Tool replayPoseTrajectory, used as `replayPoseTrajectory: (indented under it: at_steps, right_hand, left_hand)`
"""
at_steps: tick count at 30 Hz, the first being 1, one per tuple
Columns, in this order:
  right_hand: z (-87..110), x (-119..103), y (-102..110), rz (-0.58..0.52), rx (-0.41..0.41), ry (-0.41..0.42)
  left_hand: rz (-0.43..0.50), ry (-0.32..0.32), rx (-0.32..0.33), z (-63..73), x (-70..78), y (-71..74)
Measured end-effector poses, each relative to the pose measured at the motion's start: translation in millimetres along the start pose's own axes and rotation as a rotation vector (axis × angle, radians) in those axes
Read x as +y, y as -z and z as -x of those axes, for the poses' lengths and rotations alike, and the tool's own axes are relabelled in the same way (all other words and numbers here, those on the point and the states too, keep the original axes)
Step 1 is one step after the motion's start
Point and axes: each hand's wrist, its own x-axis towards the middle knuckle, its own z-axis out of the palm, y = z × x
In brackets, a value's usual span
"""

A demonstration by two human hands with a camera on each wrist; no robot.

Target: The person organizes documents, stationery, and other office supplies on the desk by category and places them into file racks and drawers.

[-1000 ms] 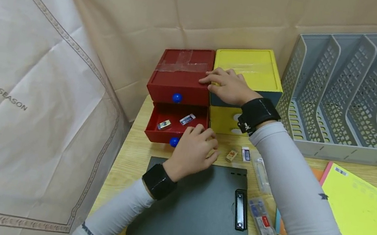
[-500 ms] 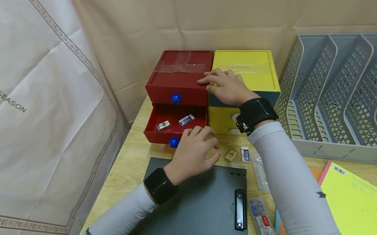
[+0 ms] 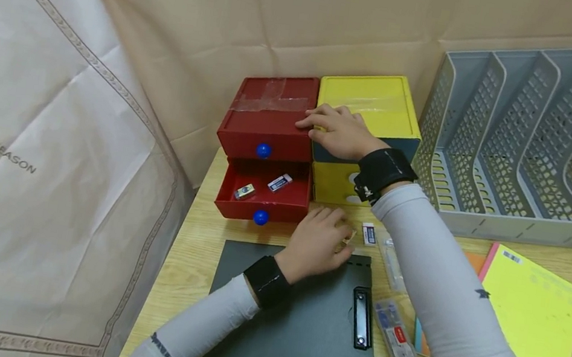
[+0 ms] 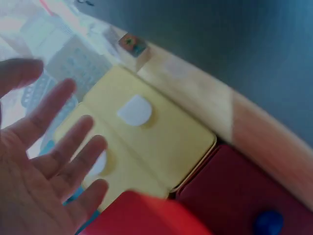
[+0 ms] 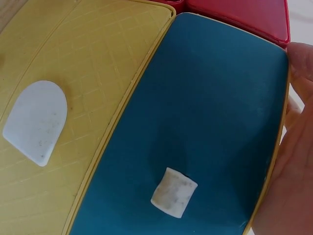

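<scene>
Left hand (image 3: 322, 238) over the small eraser (image 4: 131, 45) — fingers spread apart only in wrist view; right hand (image 3: 339, 132) flat.

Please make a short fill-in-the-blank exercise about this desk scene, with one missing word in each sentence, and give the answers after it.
1. The lower drawer of the red box is ____.
2. Inside that drawer lie ____ small erasers.
3. The right hand rests on top of the red box and the ____ box.
4. The left hand is beside a small eraser, over the dark ____.

Answers: open; two; yellow; clipboard
</scene>
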Motion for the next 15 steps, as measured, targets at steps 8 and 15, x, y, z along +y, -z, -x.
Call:
replayPoseTrajectory:
  at_steps: [8,15]
  right_hand:
    - [-0.3,-2.2,1.1,-0.001,-0.007,0.001]
    - [0.0,0.4,0.7,-0.005,-0.008,0.003]
  left_hand:
    - [0.056,0.074,-0.146,-14.9,-2.3,-16.3]
    - [0.104,0.114,-0.23,-21.6,0.2,-26.7]
